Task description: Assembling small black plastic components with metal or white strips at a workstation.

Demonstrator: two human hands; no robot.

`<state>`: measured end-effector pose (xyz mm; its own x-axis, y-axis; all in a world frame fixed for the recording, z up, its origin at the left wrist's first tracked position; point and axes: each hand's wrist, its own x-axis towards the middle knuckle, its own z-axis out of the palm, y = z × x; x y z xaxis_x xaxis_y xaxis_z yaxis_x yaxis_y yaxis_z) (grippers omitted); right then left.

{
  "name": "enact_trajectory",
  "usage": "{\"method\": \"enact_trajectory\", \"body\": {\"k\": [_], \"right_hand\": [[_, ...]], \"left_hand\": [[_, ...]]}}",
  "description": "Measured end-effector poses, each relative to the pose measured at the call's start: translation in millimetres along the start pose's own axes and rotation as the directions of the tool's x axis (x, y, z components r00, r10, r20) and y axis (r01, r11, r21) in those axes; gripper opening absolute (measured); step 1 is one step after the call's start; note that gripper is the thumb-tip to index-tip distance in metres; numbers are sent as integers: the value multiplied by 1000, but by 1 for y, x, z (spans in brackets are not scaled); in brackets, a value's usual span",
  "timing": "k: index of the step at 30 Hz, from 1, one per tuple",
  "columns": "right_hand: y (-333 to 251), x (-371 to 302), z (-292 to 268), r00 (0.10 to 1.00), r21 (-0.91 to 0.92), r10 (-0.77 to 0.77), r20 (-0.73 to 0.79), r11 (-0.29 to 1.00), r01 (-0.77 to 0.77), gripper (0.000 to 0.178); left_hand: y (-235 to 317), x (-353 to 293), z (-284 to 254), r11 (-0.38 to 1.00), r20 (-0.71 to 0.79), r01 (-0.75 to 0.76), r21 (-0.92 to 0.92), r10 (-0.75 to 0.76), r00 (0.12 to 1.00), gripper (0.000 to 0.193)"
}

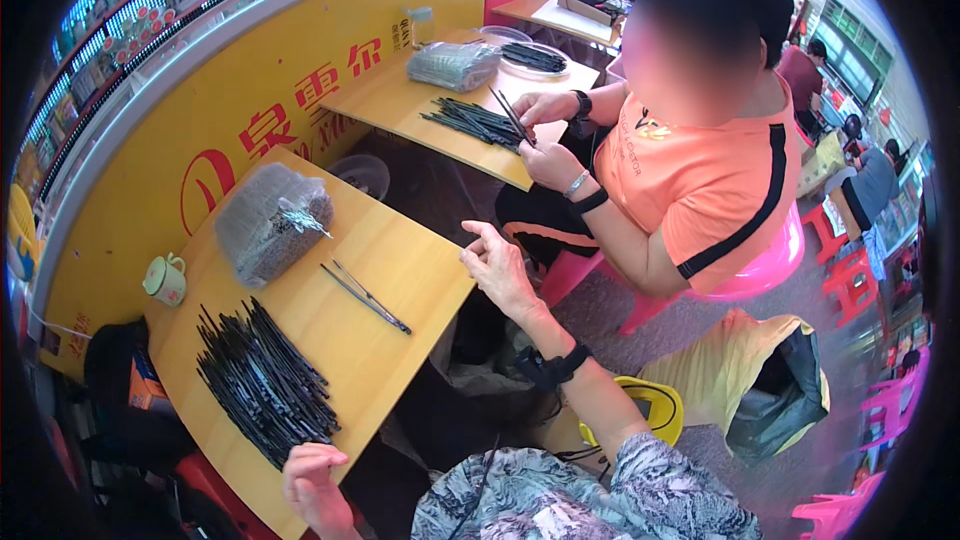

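Observation:
A pile of thin black sticks [265, 385] lies side by side on the near wooden table [400, 250]. My left hand [315, 485] hovers by the pile's near end, its fingers loosely bent and nothing seen in them. Beyond the table's right edge, my right hand [497, 268] is raised in the air, empty, with fingers apart and a black band on the wrist. Metal tweezers [368, 298] rest on the tabletop between the pile and my right hand. Behind them sits a clear plastic bag [270, 225] full of small greyish pieces.
A small pale mug [165, 280] stands by the yellow partition [110, 230]. To the right, a co-worker in an orange shirt [700, 170] holds black sticks over another table [390, 110]. A pink stool [765, 255], a yellow basket [665, 410] and a sack [700, 370] occupy the floor.

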<state>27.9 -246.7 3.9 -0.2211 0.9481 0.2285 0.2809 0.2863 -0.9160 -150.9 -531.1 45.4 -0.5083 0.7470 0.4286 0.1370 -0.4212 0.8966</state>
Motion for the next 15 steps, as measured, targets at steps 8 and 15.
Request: {"method": "enact_trajectory", "body": {"k": [8, 15], "right_hand": [[12, 41, -19, 982, -172, -107, -156, 982, 80, 42], [11, 47, -1, 996, -115, -50, -72, 992, 42, 40]], "left_hand": [[-16, -45, -67, 976, -293, 193, -104, -216, 931, 35], [-11, -18, -64, 989, -711, 148, -9, -111, 695, 32]]}}
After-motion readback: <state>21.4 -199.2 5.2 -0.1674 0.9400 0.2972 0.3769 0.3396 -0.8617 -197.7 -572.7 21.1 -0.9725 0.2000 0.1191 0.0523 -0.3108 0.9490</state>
